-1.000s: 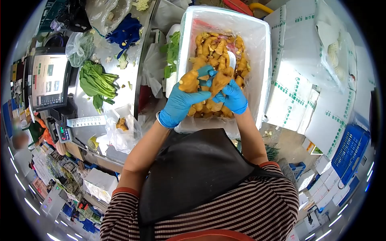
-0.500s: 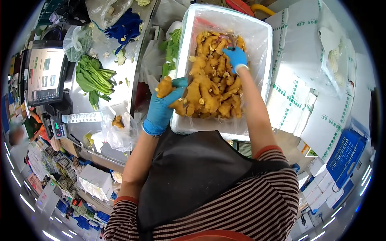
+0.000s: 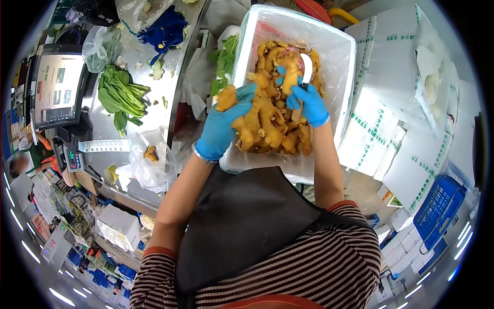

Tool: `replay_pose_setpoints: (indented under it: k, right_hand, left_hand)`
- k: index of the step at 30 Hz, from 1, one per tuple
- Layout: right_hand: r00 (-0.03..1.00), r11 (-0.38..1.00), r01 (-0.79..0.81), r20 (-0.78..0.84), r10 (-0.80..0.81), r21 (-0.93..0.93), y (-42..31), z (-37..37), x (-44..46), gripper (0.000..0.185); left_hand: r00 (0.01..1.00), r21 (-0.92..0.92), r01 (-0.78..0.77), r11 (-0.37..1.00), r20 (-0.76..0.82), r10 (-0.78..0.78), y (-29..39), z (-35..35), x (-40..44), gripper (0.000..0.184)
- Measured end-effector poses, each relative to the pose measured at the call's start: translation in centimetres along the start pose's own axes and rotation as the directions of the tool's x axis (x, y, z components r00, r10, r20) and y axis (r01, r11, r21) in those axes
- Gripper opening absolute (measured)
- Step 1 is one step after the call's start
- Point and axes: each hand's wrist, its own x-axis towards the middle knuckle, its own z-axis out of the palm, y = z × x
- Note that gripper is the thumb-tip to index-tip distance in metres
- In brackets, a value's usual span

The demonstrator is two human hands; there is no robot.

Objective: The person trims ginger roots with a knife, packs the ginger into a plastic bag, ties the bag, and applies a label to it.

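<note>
Blue gloves cover both hands. My left hand [image 3: 221, 126] is closed round a piece of ginger [image 3: 226, 98] at the near left side of a white foam box [image 3: 242, 54]. Over the box, my right hand [image 3: 309, 103] grips a knobby piece of ginger [image 3: 291, 77] together with a knife that has a curved, pale blade [image 3: 307, 64]; part of its handle is hidden by the fingers. Beneath the hands, a heap of ginger [image 3: 272, 121] fills much of the box, which has a clear plastic liner.
Left of the box, a metal counter holds leafy greens [image 3: 118, 95], a blue glove [image 3: 162, 31], a plastic bag [image 3: 149, 167] with ginger and a screen [image 3: 59, 87]. White cartons [image 3: 373, 123] and a blue crate [image 3: 437, 211] are on the right. Another person [image 3: 25, 159] is at far left.
My right hand has come back from the far part of the box, now with ginger and the knife in it. My left hand has shifted slightly right and up, still holding ginger.
</note>
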Motion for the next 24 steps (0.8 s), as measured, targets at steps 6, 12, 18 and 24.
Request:
replay_pose_setpoints:
  k: [6,12,18,24]
  right_hand:
    - [0.995,0.959,-0.099,-0.058,0.086,-0.264,1.4,4.3,-4.0,0.032]
    - [0.723,0.341,0.247,-0.062,-0.688,-0.907,0.5,3.6,-2.2,0.033]
    - [0.777,-0.272,0.225,0.341,-0.529,-0.935,-2.1,6.5,-2.3,0.056]
    - [0.848,0.198,0.265,0.131,-0.513,-0.944,-0.3,4.3,-0.5,0.056]
  left_hand:
    - [0.989,0.064,0.030,0.997,0.144,-0.039,-1.0,3.5,1.4,0.041]
    - [0.977,0.239,-0.201,0.950,-0.017,0.211,-1.0,3.1,1.7,0.031]
    - [0.985,0.442,-0.162,0.882,0.020,0.171,-0.6,3.8,0.7,0.031]
    - [0.987,0.070,0.051,0.996,0.146,-0.061,1.3,4.2,0.0,0.036]
